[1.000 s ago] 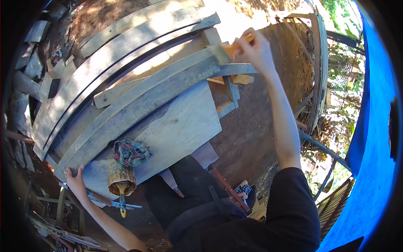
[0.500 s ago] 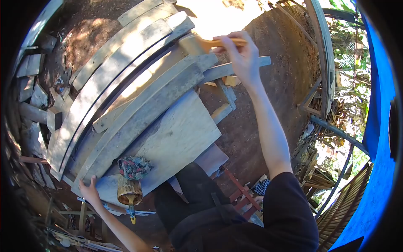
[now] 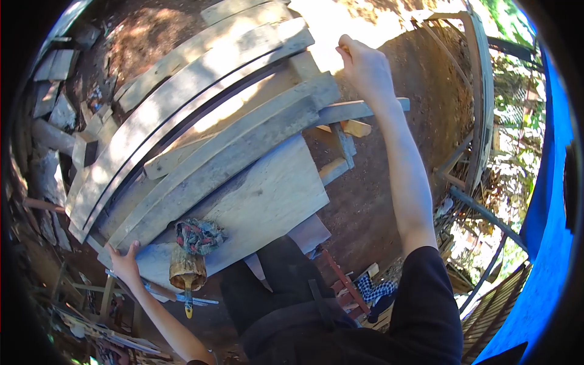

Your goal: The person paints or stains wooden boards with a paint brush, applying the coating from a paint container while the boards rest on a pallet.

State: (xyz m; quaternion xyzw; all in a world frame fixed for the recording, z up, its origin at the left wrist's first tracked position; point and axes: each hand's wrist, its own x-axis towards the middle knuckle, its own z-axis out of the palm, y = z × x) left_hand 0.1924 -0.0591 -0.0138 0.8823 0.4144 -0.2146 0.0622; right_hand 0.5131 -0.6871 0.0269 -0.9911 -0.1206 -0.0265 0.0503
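Observation:
My left hand (image 3: 125, 265) grips the near end of a curved wooden beam (image 3: 225, 149), thumb and fingers apart around its end. Beyond the beam's far end, my right hand (image 3: 368, 70) is raised in a closed fist. A small orange bit of a brush handle (image 3: 345, 48) shows at its fingers; the rest is hidden or lost in the glare. Under the beam lies a broad wooden board (image 3: 267, 191). A crumpled dark cloth (image 3: 199, 235) rests on it, beside a stained round pot (image 3: 186, 267) with a yellow-handled brush (image 3: 188, 304) at its mouth.
More curved beams (image 3: 182, 100) lie parallel beyond the one I hold. Wood offcuts (image 3: 61, 121) are piled at the left. A wooden frame (image 3: 480, 97) stands at the right, near a blue tarp (image 3: 550, 243). A red metal piece (image 3: 340, 277) is by my legs.
My right hand has lifted away from the beam's far end and turned into a fist, hiding most of the orange brush. The view has shifted slightly; my left hand keeps its hold.

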